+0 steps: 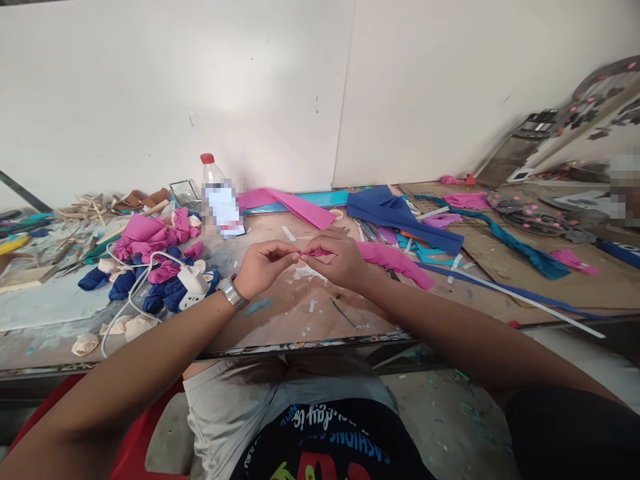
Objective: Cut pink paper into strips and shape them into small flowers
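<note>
My left hand [264,265], with a metal watch on the wrist, pinches the end of a pink fabric strip [395,261] above the worktable [310,313]. My right hand [336,259] pinches the same strip right beside it, fingertips touching. The strip trails off to the right behind my right hand and lies on the table. Both hands are closed on it.
A pile of pink and dark blue fabric roses [150,257] lies at the left with a white glue gun [193,285] and its cord. A plastic bottle [216,193] stands at the back. Blue fabric [395,213], teal strips and pink scraps lie at the right. A white wall stands behind.
</note>
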The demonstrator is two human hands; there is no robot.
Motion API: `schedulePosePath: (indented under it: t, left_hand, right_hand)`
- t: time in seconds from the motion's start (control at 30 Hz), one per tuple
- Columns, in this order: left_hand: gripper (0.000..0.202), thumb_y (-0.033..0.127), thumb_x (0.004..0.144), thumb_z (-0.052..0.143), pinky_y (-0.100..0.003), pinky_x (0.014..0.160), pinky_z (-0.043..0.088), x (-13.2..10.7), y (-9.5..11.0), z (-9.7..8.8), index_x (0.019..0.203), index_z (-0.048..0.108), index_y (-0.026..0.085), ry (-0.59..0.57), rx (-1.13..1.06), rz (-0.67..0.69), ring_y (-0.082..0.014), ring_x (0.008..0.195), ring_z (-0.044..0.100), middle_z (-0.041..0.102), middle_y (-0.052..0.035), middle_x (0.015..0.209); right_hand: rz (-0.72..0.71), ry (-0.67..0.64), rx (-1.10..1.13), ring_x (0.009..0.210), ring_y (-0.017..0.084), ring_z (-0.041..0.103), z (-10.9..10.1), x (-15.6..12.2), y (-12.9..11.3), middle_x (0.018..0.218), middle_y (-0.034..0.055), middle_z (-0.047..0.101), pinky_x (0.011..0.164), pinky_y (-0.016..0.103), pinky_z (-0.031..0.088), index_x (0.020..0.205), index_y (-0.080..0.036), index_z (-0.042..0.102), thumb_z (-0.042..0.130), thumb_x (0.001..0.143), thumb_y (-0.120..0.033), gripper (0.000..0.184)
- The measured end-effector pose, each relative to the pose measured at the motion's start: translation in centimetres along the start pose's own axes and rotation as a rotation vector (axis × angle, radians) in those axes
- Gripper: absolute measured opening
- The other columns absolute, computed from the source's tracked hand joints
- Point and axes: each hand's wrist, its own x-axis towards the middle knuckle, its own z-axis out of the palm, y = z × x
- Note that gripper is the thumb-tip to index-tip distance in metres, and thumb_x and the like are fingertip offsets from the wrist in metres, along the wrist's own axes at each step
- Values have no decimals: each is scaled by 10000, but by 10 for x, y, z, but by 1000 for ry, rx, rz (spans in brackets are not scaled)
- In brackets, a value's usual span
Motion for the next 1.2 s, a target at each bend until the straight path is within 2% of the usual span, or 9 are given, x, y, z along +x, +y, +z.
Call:
schedulePosePath:
  t: [0.13,0.37,0.5,0.93,1.2]
  left_hand:
    - [283,412,787,815,-273,663,542,-1,1,1,880,795,146,14,24,-2,-166,718,687,779,-82,812]
    - [239,387,819,789,-308,716,569,-3,1,3,945,825,187,22,107,95,-203,821,712,800,-96,950]
    - [240,400,836,773,-307,727,574,-3,0,2,943,824,191,12,128,119,-207,834,720,801,-97,965]
    - [276,431,881,718,-284,695,546,-2,6,-1,918,805,172,-72,154,98,-185,759,703,794,-83,866]
    - [248,394,903,700,-284,747,528,0,1,-3,934,778,161,-144,125,132,-177,808,690,780,-89,918]
  right_hand:
    - [7,15,-15,787,195,666,0,0,1,778,21,741,825,378,471,807,-227,715,725,894,-361,160]
    - [16,29,-6,768,194,665,-1,-1,3,756,16,741,824,382,456,783,-223,702,746,882,-440,242]
    - [23,19,14,767,187,670,-2,1,-2,757,13,745,832,373,454,767,-217,691,742,886,-450,266]
    - [54,-7,42,781,182,651,-2,0,-1,783,12,720,811,345,462,812,-221,689,775,836,-500,293]
    - [31,-4,62,743,167,631,-1,-2,4,765,6,700,780,329,456,795,-215,665,776,823,-527,333]
